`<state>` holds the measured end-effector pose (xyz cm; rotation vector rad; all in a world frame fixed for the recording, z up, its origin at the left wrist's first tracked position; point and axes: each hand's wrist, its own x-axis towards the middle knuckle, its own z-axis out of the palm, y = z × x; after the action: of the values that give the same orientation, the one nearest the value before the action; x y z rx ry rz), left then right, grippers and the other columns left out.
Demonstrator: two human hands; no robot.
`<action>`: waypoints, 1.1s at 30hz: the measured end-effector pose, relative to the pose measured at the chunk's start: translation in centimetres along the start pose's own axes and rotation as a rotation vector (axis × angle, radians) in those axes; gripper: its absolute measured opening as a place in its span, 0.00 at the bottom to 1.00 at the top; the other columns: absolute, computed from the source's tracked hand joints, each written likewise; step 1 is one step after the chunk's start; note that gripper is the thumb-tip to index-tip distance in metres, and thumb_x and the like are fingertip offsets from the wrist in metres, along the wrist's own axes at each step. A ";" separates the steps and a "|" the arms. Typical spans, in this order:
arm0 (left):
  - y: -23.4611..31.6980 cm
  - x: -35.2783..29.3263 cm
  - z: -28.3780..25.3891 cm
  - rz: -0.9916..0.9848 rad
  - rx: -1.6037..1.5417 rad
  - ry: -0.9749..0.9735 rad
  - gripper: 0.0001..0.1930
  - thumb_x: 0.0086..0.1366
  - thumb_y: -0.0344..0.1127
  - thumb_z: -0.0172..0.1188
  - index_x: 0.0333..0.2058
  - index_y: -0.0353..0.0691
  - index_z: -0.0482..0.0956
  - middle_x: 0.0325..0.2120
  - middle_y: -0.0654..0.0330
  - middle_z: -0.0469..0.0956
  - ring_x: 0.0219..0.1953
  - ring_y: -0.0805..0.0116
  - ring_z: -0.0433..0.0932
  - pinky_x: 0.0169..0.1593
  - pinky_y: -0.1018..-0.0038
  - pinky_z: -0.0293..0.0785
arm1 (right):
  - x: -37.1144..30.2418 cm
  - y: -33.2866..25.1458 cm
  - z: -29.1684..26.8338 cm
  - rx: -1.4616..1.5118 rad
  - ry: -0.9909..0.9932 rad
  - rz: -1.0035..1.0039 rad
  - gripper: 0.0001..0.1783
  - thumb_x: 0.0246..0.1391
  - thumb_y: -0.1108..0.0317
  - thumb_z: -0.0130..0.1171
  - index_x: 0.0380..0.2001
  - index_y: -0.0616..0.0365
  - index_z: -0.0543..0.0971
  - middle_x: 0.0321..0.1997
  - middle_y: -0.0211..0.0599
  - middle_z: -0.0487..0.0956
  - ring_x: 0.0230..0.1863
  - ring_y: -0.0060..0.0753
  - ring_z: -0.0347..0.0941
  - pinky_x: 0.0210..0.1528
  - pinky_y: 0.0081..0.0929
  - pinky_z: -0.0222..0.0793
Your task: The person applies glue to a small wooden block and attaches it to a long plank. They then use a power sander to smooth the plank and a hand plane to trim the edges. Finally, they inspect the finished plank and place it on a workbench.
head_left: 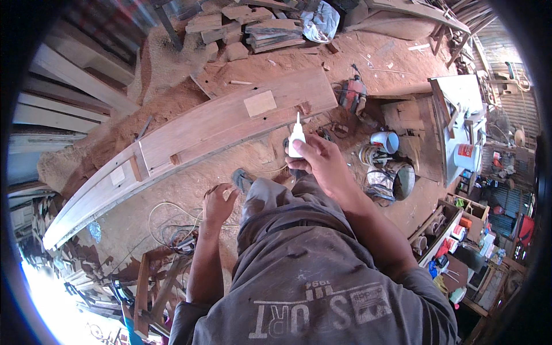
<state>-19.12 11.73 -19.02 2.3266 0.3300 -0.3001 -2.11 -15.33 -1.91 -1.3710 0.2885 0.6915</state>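
A small white squeeze bottle with a thin pointed nozzle (296,138) stands upright in my right hand (325,161), thumb and fingers closed round it. My left hand (220,203) hangs free at my left side, its fingers apart and nothing in them. Beyond both hands lies a long wooden plank (213,129), running from the lower left to the upper middle. On its face sit a pale rectangular wood piece (260,103) and, towards the left end, a smaller whitish patch (117,175). The bottle's nozzle points away from me, near the plank's near edge.
A red power tool (353,95) lies past the plank's right end. White buckets (385,141) stand to the right, beside a wooden workbench (428,138). Coiled cable (183,237) is on the sawdust-covered floor at left. Stacked offcuts (273,34) lie at the back.
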 end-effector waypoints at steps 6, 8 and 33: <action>-4.8 -2.0 1.0 -0.167 -0.095 -0.192 0.21 0.66 0.49 0.68 0.47 0.35 0.85 0.45 0.45 0.86 0.49 0.45 0.84 0.53 0.57 0.78 | 0.8 -0.5 1.2 0.185 0.049 0.040 0.19 0.70 0.58 0.63 0.51 0.64 0.80 0.45 0.42 0.85 0.43 0.32 0.84 0.48 0.31 0.82; -5.6 -2.6 1.3 -0.263 -0.114 -0.241 0.21 0.67 0.49 0.68 0.47 0.35 0.85 0.44 0.45 0.86 0.49 0.46 0.84 0.53 0.57 0.78 | 0.8 -0.7 1.3 0.206 0.053 0.057 0.19 0.70 0.58 0.63 0.51 0.64 0.80 0.44 0.42 0.85 0.43 0.32 0.84 0.48 0.31 0.82; -9.0 -3.4 3.5 -0.404 -0.252 -0.209 0.17 0.67 0.44 0.69 0.43 0.34 0.85 0.36 0.51 0.87 0.39 0.62 0.86 0.46 0.68 0.79 | -1.3 -6.3 -0.6 -1.078 0.482 -0.393 0.18 0.61 0.58 0.70 0.42 0.65 0.85 0.37 0.51 0.85 0.34 0.50 0.84 0.37 0.38 0.77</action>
<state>-25.68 14.86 -26.31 1.9495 0.6923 -0.6536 0.84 -16.54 3.74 -2.5433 -0.0134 0.1290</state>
